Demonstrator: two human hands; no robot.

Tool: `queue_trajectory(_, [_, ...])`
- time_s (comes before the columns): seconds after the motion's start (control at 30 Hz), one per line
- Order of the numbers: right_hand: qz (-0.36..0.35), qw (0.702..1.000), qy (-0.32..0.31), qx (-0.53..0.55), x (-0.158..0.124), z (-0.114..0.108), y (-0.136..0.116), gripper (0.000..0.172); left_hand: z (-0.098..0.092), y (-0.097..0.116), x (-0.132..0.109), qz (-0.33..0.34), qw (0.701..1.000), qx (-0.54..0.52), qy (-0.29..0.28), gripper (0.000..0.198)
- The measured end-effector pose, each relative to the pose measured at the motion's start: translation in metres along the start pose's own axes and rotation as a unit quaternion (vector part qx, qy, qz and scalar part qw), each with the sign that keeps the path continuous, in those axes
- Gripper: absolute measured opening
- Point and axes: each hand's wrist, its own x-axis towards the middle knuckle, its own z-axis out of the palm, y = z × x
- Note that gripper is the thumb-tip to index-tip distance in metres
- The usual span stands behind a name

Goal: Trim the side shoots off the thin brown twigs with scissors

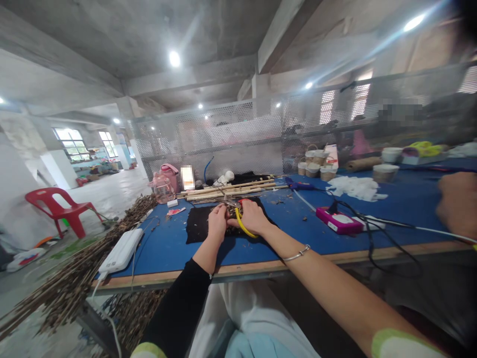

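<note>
My right hand (254,218) is closed around a pair of scissors with a yellow handle (244,226), a touch of red showing by the fingers. Their metal blades (231,202) point left, toward my left hand (217,222). That hand is closed in a pinch close to the blades; what lies between its fingertips is too small to make out. Both hands are over a black cloth (196,228) on the blue tabletop (167,253). Brown dried plant bits (234,231) lie on the cloth between the hands.
Pale sticks (238,191) lie behind the cloth. A white power strip (121,251) is at left, beside bundled dried stems (93,253). To the right are a glue gun (300,184), a magenta box (338,221) with cables, and white cups (385,173). Another person's blurred hand (458,204) is far right.
</note>
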Motion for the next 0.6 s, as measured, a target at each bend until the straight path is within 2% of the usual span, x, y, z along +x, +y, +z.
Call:
queue_trajectory(0.27, [0.002,1.000,0.001,0.022,-0.0004,0.0002,-0.0023,0.068,0.0046,-0.0014,-0.0025,0.003,0.996,-0.060,-0.063,0.035])
queue_trajectory(0.43, [0.018,0.996,-0.009,0.090,0.0027,-0.0025,-0.0016,0.060,0.0047,-0.0015,-0.0018,0.027,0.998,-0.056,-0.029,0.037])
queue_trajectory(0.6, [0.035,0.993,0.016,0.113,0.0036,-0.0034,0.0015,0.052,0.0039,-0.0010,-0.0009,0.047,0.998,-0.033,-0.006,0.033])
